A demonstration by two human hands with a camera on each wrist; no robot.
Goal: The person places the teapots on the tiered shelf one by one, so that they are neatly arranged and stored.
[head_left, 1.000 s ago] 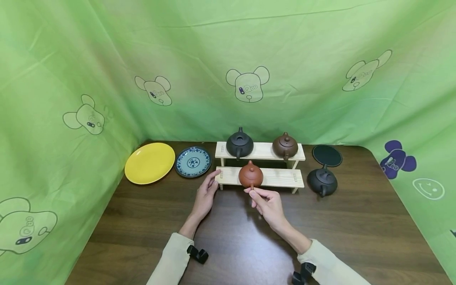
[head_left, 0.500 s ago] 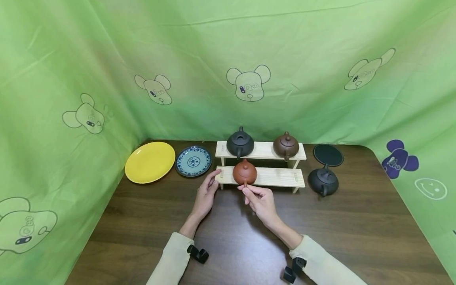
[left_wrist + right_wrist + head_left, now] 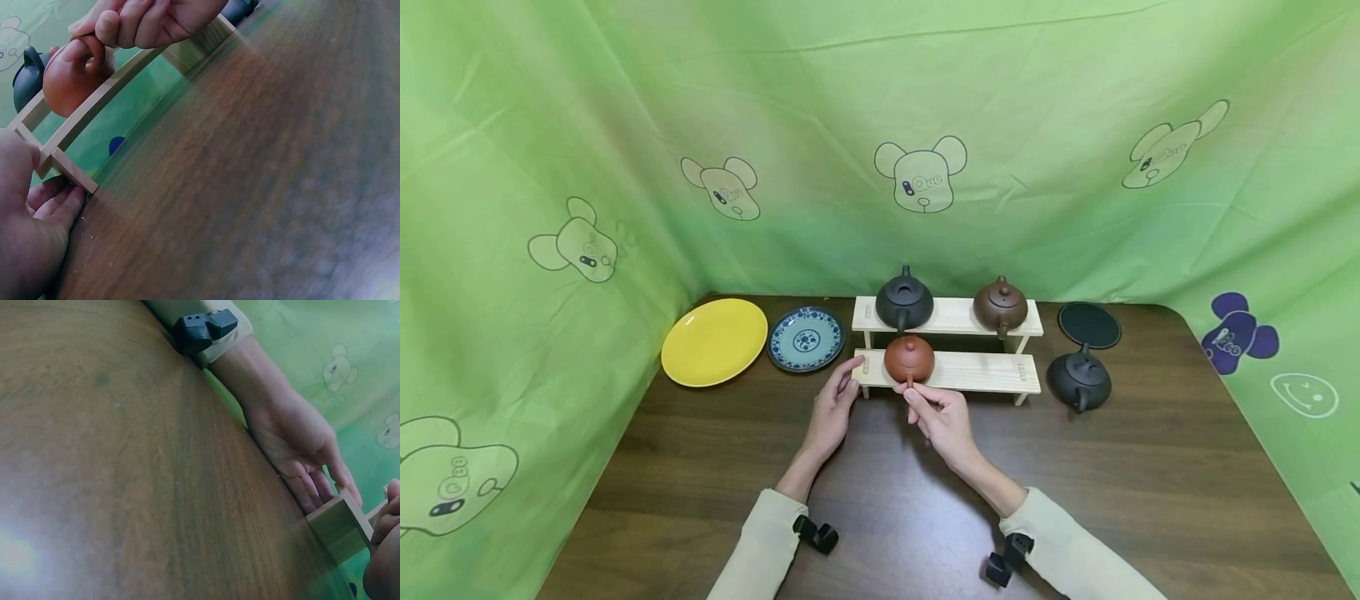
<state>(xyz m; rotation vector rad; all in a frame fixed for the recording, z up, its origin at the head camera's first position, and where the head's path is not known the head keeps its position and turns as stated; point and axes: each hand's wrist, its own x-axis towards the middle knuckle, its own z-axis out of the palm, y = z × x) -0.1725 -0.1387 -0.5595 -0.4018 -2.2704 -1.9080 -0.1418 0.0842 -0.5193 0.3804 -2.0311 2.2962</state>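
A reddish-brown clay teapot (image 3: 909,357) is at the left part of the lower board of a two-step wooden stand (image 3: 977,372). My right hand (image 3: 942,419) pinches its handle (image 3: 94,52) between thumb and fingers. Whether the pot's base touches the board cannot be seen for certain. At the board's left end, my left hand (image 3: 832,413) holds the stand, one finger over the top and others by the leg (image 3: 75,171). Behind, on the upper board, stand a black teapot (image 3: 904,302) at left and a dark brown teapot (image 3: 1000,305) at right.
Right of the stand, another black teapot (image 3: 1078,381) rests on the wooden table (image 3: 880,517), just before a round black mat (image 3: 1089,325). To the left lie a yellow plate (image 3: 715,342) and a blue patterned plate (image 3: 807,339). A green cloth (image 3: 820,100) hangs behind.
My right hand has moved the reddish-brown teapot leftward along the lower board, from near its middle to its left part. The left hand stays at the board's end.
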